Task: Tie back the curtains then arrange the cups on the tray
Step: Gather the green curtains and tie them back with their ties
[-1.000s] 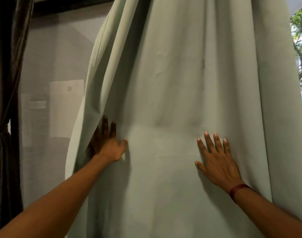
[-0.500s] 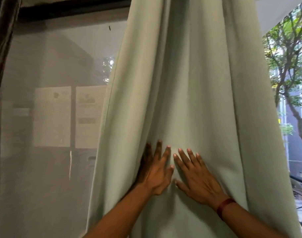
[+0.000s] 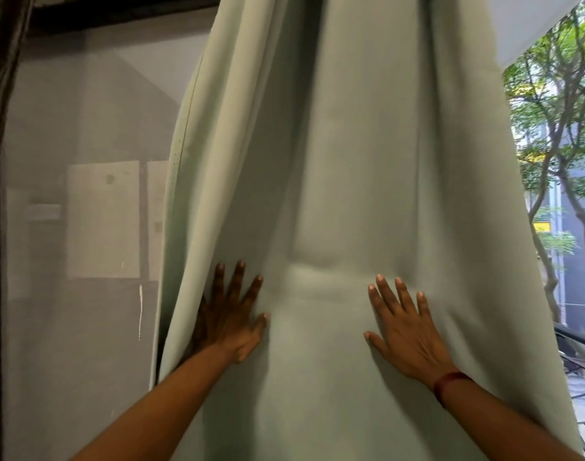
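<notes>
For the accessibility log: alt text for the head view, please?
Both hands press flat, fingers spread, against a pale green curtain: the left hand near its left edge, the right hand, with a red wristband, further right. A sheer curtain hangs to the left; trees show outside at right.

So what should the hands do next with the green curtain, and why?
Probably sweep both hands together to bunch the cloth. The left hand and right hand lie flat and apart on the green curtain, which hangs wide, no tie showing.
</notes>
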